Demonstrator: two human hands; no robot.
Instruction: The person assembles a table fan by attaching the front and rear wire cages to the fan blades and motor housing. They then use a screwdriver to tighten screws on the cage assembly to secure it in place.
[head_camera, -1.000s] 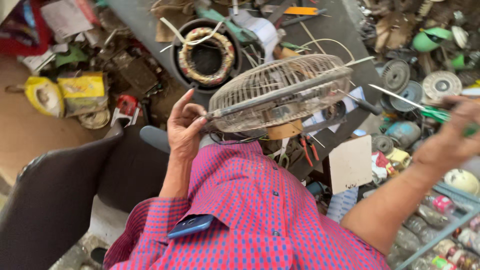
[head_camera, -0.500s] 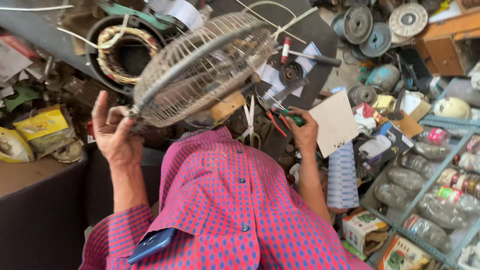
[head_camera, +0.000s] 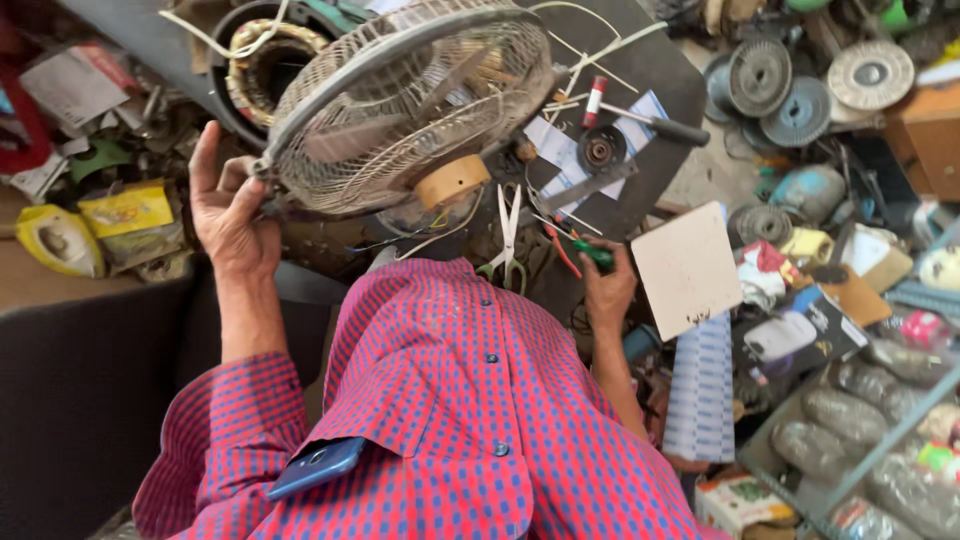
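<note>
A dusty wire fan guard (head_camera: 410, 100) with a fan motor behind it tilts over the dark workbench (head_camera: 650, 70). My left hand (head_camera: 228, 205) grips the guard's rim at its left edge. My right hand (head_camera: 605, 285) is closed on a green-handled tool (head_camera: 590, 252) at the bench's near edge, just right of a pair of scissors (head_camera: 508, 225). A red-tipped screwdriver (head_camera: 594, 100) and a black-handled tool (head_camera: 665, 127) lie further back on the bench. My red and blue checked shirt (head_camera: 450, 420) fills the lower middle, with a blue phone (head_camera: 315, 466) in its pocket.
A copper motor winding (head_camera: 262, 45) sits at the back left. Yellow packets (head_camera: 120, 215) lie on the left. A white tile (head_camera: 688, 268), round fan parts (head_camera: 790, 80) and boxes crowd the right. A shelf of wrapped items (head_camera: 870, 430) runs along the lower right.
My right hand came back from the far right with the green-handled tool to the bench's near edge. The fan guard tilted up and shifted left in view, my left hand still on its rim.
</note>
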